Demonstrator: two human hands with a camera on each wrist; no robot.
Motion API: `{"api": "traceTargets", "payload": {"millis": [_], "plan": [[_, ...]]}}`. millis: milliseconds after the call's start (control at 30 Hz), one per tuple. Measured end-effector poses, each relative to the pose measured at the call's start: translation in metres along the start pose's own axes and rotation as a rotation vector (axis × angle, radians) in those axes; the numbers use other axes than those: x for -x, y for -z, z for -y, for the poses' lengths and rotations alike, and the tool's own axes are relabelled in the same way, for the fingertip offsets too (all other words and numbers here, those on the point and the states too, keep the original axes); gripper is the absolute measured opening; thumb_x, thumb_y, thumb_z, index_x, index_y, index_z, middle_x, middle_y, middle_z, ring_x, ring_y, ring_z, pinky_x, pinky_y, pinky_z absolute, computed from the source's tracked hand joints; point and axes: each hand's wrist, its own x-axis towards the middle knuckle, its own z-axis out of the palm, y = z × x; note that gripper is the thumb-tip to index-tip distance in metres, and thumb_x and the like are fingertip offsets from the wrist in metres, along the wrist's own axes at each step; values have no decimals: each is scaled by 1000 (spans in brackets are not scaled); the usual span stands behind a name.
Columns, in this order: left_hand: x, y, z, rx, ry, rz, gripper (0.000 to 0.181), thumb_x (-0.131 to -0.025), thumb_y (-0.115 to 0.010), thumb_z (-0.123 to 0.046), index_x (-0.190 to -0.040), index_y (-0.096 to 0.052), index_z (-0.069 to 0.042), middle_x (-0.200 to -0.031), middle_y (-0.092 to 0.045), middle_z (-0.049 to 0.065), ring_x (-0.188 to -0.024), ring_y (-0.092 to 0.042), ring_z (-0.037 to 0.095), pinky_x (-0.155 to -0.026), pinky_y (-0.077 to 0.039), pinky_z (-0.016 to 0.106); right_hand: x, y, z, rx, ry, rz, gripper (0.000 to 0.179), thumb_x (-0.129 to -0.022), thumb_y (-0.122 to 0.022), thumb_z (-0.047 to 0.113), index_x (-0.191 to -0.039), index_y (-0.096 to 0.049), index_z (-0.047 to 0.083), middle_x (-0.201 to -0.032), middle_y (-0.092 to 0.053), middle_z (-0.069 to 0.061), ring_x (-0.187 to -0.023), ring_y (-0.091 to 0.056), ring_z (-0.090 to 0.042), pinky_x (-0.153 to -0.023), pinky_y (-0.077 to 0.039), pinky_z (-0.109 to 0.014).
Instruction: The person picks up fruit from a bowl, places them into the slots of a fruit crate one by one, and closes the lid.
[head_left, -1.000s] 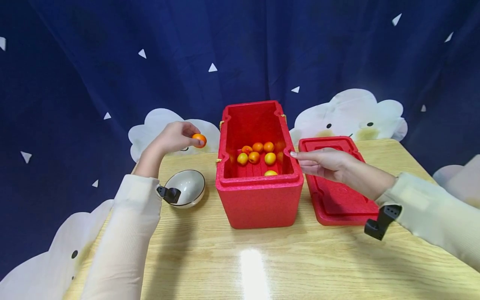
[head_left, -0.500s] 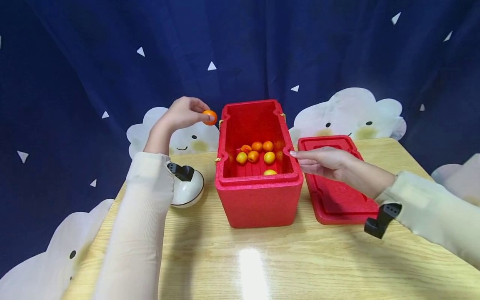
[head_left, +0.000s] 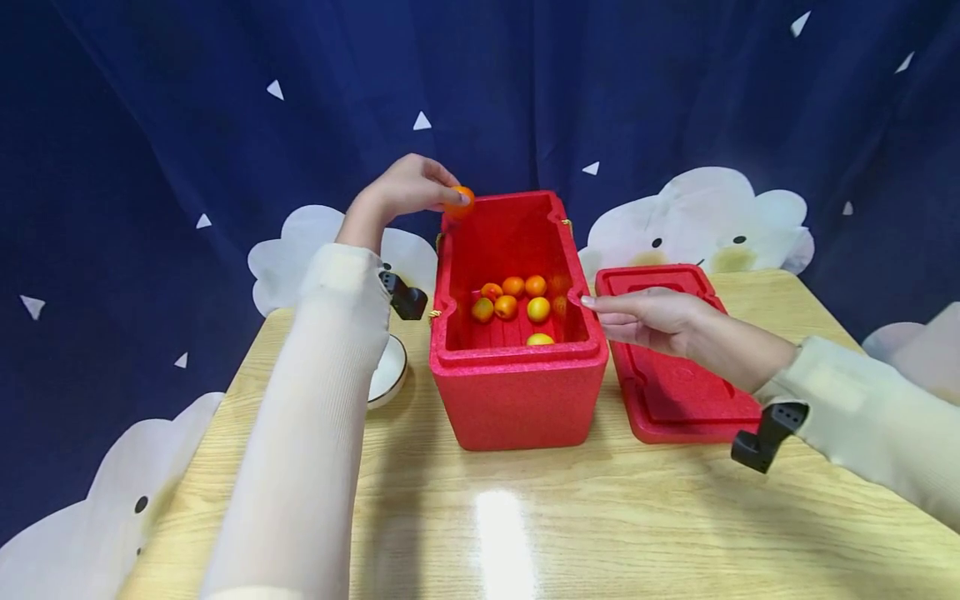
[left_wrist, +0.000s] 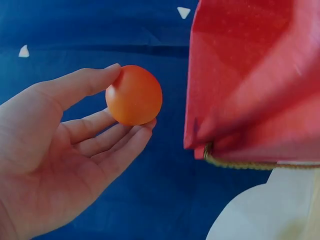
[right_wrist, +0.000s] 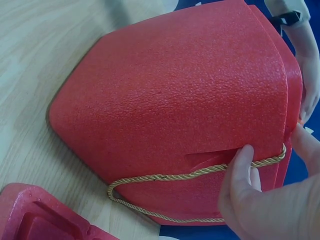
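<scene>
My left hand (head_left: 411, 185) pinches a small round orange fruit (left_wrist: 134, 95) between thumb and fingertips. It is raised over the far left corner of a red foam box (head_left: 517, 404); in the left wrist view the fruit shows apart from the box wall. Several orange and yellow fruits (head_left: 538, 310) lie on the box floor. My right hand (head_left: 652, 317) holds the box's right side, thumb at the rim and fingers against the outer wall, beside a gold cord (right_wrist: 175, 177). In the right wrist view a little of the held fruit peeks past the rim.
A red lid (head_left: 690, 392) lies flat on the wooden table (head_left: 600, 525), right of the box. To the left stands a white bowl (head_left: 387, 371) with a dark rim, partly hidden by my left sleeve. A dark blue curtain (head_left: 495, 83) hangs behind.
My left hand has carried the orange fruit up and to the right, from left of the box to its far left corner. The right hand has stayed at the box rim.
</scene>
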Motion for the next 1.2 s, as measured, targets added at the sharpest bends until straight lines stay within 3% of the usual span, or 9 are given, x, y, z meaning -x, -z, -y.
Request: {"api": "traceTargets", "payload": {"millis": [100, 300, 467, 667, 800, 933, 1000, 1200], "plan": [[-8, -5, -9, -11, 20, 29, 38, -91, -64, -33, -120, -60, -10, -123, -64, 8, -117, -59, 24, -107, -46, 35, 1, -1, 0, 0, -7, -6, 20, -88, -66, 39, -100, -64, 23, -84, -75, 10, -83, -73, -5, -82, -57, -19], [-24, -18, -20, -86, 110, 68, 35, -90, -65, -31, -117, -60, -9, -121, -59, 7, -115, -55, 24, -104, -48, 32, 4, -4, 0, 6, -16, -2, 13, -88, -66, 39, -90, -70, 26, -84, -75, 11, -82, -73, -5, -81, -57, -19], [-27, -29, -27, -174, 186, 105, 42, -91, -64, -27, -128, -55, -10, -130, -58, 7, -119, -53, 22, -104, -47, 31, 5, -6, -1, 12, -16, 0, 15, -88, -66, 40, -92, -68, 25, -85, -75, 11, -83, -73, -5, -82, -57, -20], [-28, -41, -36, -179, 215, 189, 53, -90, -64, -26, -137, -45, -10, -136, -54, 7, -123, -53, 22, -106, -46, 30, 7, -7, -1, 3, -20, 8, 12, -88, -67, 38, -86, -71, 27, -85, -75, 10, -83, -73, -6, -82, -57, -20], [-27, -46, -39, -184, 225, 209, 55, -90, -65, -26, -139, -43, -11, -137, -52, 6, -124, -53, 21, -105, -47, 29, 5, -9, -2, 13, -20, 9, 21, -89, -66, 38, -102, -66, 22, -86, -75, 11, -84, -73, -5, -81, -57, -19], [-26, -48, -39, -207, 254, 188, 56, -89, -66, -28, -138, -43, -14, -138, -52, 3, -124, -52, 21, -103, -49, 30, 2, -11, -2, 38, -25, 9, 50, -90, -64, 40, -130, -51, 15, -86, -75, 13, -84, -72, -3, -81, -57, -19], [-24, -46, -40, -222, 240, 178, 56, -89, -66, -30, -138, -44, -15, -137, -52, 3, -122, -52, 20, -102, -49, 31, 1, -11, -2, 47, -23, 10, 60, -89, -64, 40, -139, -45, 12, -85, -74, 13, -84, -72, -2, -81, -57, -19], [-13, -39, -53, -279, 128, 169, 54, -88, -67, -34, -135, -47, -17, -133, -55, 2, -116, -54, 19, -96, -52, 28, -2, -10, -2, 61, -10, 19, 65, -90, -63, 40, -144, -41, 10, -85, -74, 14, -83, -72, -2, -80, -57, -18]]}}
